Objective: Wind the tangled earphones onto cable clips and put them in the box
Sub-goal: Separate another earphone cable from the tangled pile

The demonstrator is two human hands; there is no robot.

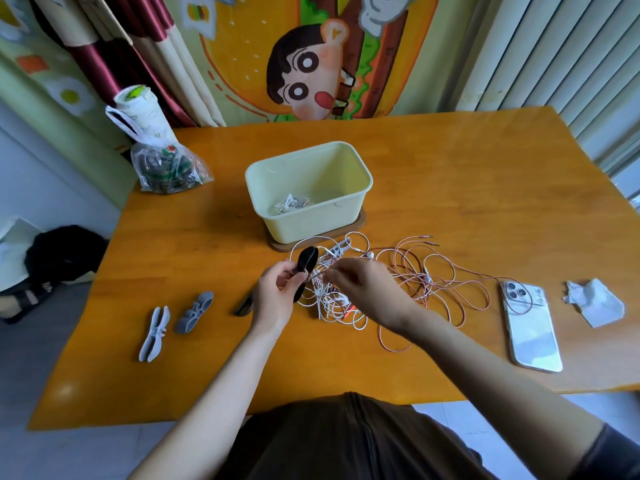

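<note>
My left hand [277, 289] grips a black cable clip [306, 260] and holds it upright over the table. Beside it, my right hand [363, 287] pinches a strand of the white earphone cable [332, 306] close to the clip. The white cable lies in a tangled heap under both hands. A pink earphone cable [443, 289] sprawls in loose loops to the right. The pale yellow box [311, 192] stands behind the heap on a brown lid, with a wound white earphone [289, 204] inside.
Two grey cable clips [154, 332] [194, 311] lie at the left, and another black clip [244, 304] pokes out beside my left wrist. A phone [530, 325] and crumpled tissue [595, 301] lie at the right. A plastic bag [162, 168] sits at the back left corner.
</note>
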